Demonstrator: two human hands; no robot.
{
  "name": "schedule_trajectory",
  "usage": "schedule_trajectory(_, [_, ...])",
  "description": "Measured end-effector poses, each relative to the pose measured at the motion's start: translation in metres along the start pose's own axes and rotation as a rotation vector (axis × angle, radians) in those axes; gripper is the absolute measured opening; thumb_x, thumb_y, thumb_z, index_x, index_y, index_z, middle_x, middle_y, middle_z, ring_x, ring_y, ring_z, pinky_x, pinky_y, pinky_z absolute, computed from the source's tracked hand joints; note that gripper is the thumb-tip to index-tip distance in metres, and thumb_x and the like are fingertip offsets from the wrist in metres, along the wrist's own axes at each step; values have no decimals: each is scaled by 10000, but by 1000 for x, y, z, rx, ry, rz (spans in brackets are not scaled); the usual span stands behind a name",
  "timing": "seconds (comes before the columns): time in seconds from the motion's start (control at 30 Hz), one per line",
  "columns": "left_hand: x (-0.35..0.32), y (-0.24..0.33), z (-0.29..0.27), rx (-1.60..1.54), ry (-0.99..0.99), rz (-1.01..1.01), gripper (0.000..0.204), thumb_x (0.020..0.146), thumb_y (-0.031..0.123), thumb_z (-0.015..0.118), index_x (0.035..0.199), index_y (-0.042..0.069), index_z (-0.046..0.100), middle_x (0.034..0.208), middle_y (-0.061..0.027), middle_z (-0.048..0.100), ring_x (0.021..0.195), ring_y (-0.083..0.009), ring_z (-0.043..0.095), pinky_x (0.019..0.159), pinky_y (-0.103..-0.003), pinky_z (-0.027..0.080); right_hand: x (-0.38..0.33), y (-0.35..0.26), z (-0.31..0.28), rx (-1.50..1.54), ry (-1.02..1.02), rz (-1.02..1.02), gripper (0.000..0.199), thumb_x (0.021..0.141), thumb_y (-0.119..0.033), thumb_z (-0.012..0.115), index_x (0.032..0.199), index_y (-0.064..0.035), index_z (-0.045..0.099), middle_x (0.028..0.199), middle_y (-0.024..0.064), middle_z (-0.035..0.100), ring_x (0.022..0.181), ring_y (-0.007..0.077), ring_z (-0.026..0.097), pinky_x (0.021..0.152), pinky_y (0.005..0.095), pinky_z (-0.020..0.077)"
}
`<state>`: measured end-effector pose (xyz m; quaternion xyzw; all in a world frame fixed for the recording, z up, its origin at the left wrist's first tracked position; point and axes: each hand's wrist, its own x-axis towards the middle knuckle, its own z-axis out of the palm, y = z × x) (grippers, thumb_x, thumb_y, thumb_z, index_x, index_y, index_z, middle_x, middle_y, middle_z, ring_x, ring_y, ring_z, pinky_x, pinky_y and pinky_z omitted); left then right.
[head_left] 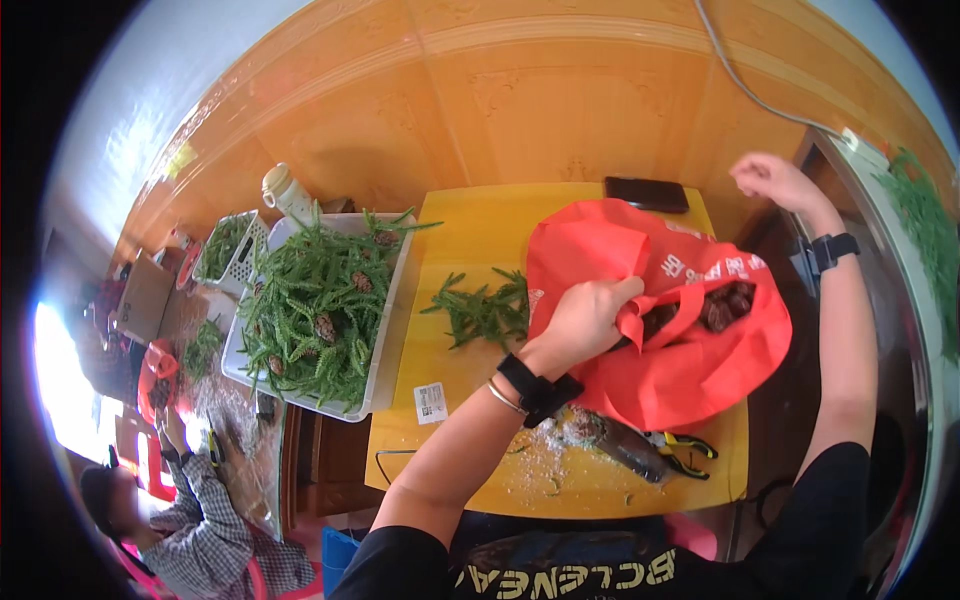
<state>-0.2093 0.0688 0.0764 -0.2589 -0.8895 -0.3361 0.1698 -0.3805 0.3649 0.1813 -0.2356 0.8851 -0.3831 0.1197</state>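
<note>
A red cloth bag (700,368) with pale printing lies at the right of the yellow table, its mouth open toward me. Brown pine cones (728,305) show inside. My left hand (590,318) is closed on the bag's rim, by its handle. Off to the right, my right hand (775,182) is raised beyond the table's edge, apart from the bag. Its fingers are curled, and whatever may be inside them is hidden. Below the bag lie yellow-black pliers (688,455) and a dark, tube-like thing (630,450) amid white flakes. Green sprigs (485,308) rest left of the bag.
A white tub (385,345) heaped with green branches (300,270) and cones stands left of the yellow table (455,225). Behind it are a pale bottle (285,190) and a white basket (250,245). A dark phone-like slab (646,194) lies at the back. A co-worker (200,530) sits lower left.
</note>
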Motion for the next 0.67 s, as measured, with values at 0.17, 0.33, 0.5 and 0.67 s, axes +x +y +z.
schedule_trajectory(0.17, [-9, -13, 1, -174, -4, 6, 164, 758, 128, 619, 783, 42, 481, 678, -153, 546, 663, -352, 557, 559, -401, 432, 71, 92, 19, -350, 34, -54, 252, 757, -229, 657, 902, -30, 606, 779, 84, 621, 734, 178, 596, 655, 290, 473])
schedule_trajectory(0.33, [-9, -19, 3, -293, 9, -47, 198, 795, 144, 637, 747, 42, 473, 649, -132, 530, 630, -324, 557, 538, -358, 429, 117, 103, 87, -672, -107, -117, 590, 670, -325, 714, 1147, -41, 513, 1187, 165, 493, 1125, 323, 447, 949, 370, 364])
schedule_trajectory(0.5, [-6, -15, 3, -345, -9, -52, 199, 800, 138, 632, 744, 48, 465, 653, -112, 523, 625, -301, 553, 537, -342, 420, 135, 113, 104, -650, -7, -108, 840, 607, -422, 742, 1274, -43, 400, 1264, 184, 419, 1211, 341, 353, 998, 389, 316])
schedule_trajectory(0.67, [-7, -22, 6, -382, -39, -71, 205, 802, 147, 633, 744, 50, 462, 654, -107, 520, 627, -287, 552, 543, -339, 416, 143, 97, 106, -858, -169, 127, 1050, 556, -556, 729, 1369, -91, 255, 1388, 165, 273, 1274, 349, 266, 1034, 420, 269])
